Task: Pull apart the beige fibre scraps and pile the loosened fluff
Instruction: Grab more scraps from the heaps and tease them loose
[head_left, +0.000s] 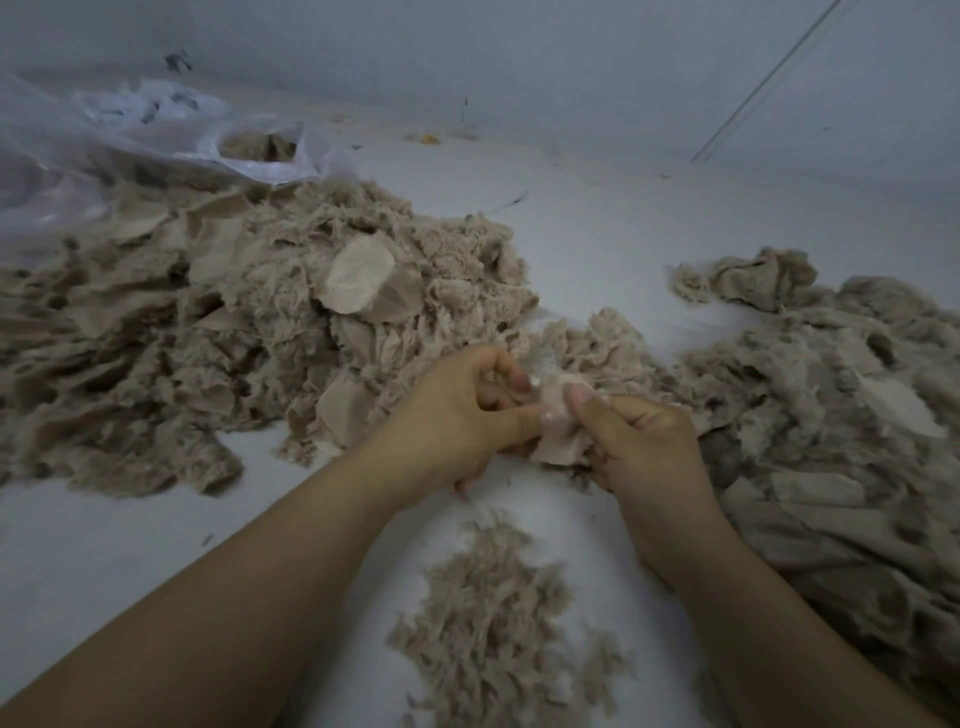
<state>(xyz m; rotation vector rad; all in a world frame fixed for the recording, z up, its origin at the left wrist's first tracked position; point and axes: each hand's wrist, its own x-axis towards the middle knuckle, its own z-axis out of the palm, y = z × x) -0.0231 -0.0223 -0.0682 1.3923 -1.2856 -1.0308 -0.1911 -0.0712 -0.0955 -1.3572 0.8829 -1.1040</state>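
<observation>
Between my two hands is one small beige fibre scrap (558, 415), held just above the white surface. My left hand (467, 415) pinches its left edge with thumb and fingers. My right hand (639, 441) grips its right side, thumb on top. Directly below my hands lies a small pile of loosened fluff (493, 634). A big heap of beige scraps (234, 322) fills the left. Another heap of scraps (831, 415) spreads along the right edge.
A clear plastic bag (130, 140) holding more beige material lies at the back left behind the big heap. The white surface (597, 218) runs back to a pale wall. A small yellow bit (430, 138) sits near the wall.
</observation>
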